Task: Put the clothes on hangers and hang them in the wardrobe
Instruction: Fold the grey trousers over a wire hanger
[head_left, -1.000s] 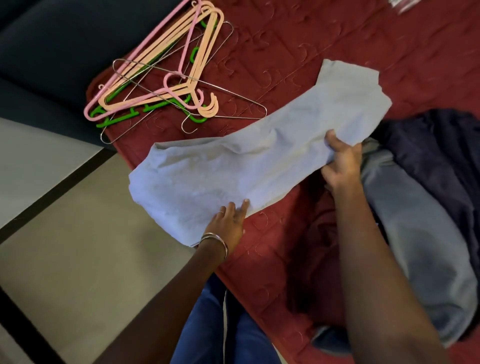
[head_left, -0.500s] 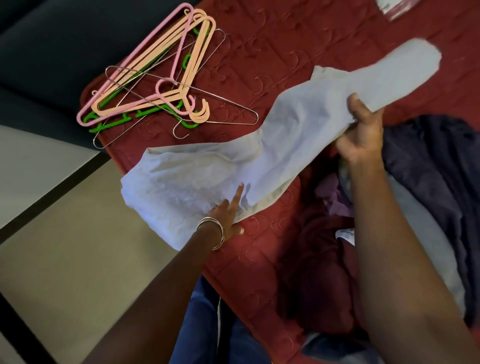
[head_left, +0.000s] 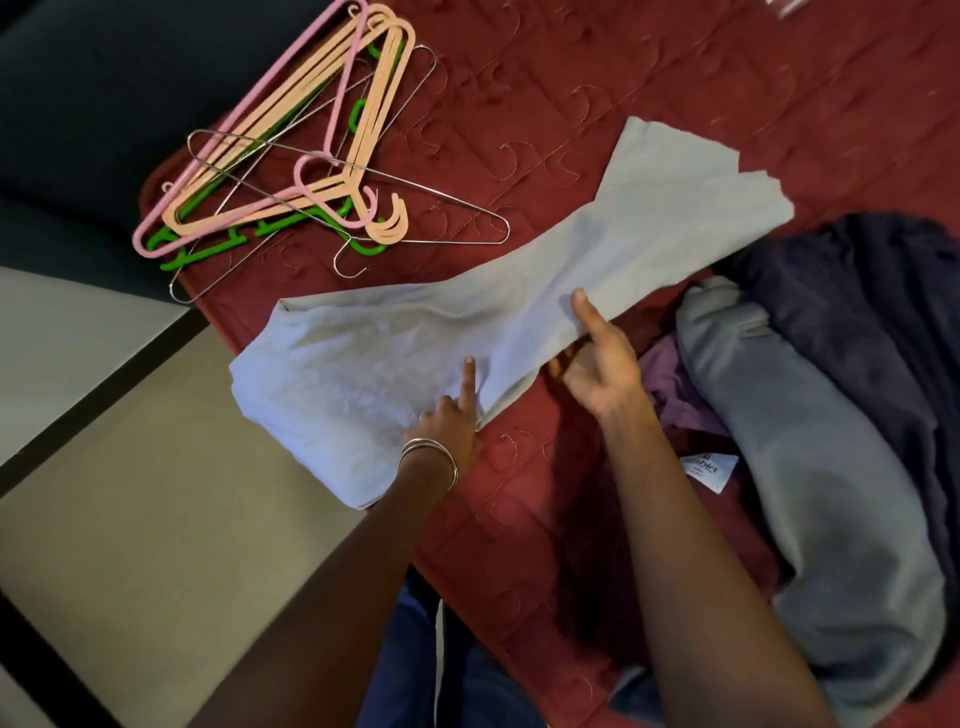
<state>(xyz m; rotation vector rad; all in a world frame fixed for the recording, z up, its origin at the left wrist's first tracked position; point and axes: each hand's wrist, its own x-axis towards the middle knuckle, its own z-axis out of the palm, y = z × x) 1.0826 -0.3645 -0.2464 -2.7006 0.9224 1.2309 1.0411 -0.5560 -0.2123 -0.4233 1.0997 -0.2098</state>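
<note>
Step in hand, as judged: a pale grey garment (head_left: 519, 312) is being laid out and straightened on the bed (head_left: 675, 78) before hangering; nothing is yet on a hanger and no wardrobe is in view.

Left hand (head_left: 449, 415): set on the near end of the garment, forefinger stretched out flat over the cloth, the other fingers bent; whether the hem is pinched beneath cannot be told. A bangle (head_left: 431, 457) is worn at the wrist.

Right hand (head_left: 597, 358): loosely spread at the garment's near edge, thumb lying on top of the cloth, fingers hidden under it; a light hold is judged, not a firm one.

Hangers (head_left: 291, 156): a mixed heap of pink, peach, green and wire, well beyond the left hand, apart from the garment.

Other clothes (head_left: 831, 415): heaped just to the right of the right hand.

Next move, as judged: the neck opening is to be found and one hanger drawn free of the tangle.

Change from half a second ago: the garment's far end, then lifted, is now lowered onto the bed; the right hand is brought nearer the left and its grip is slackened.
</note>
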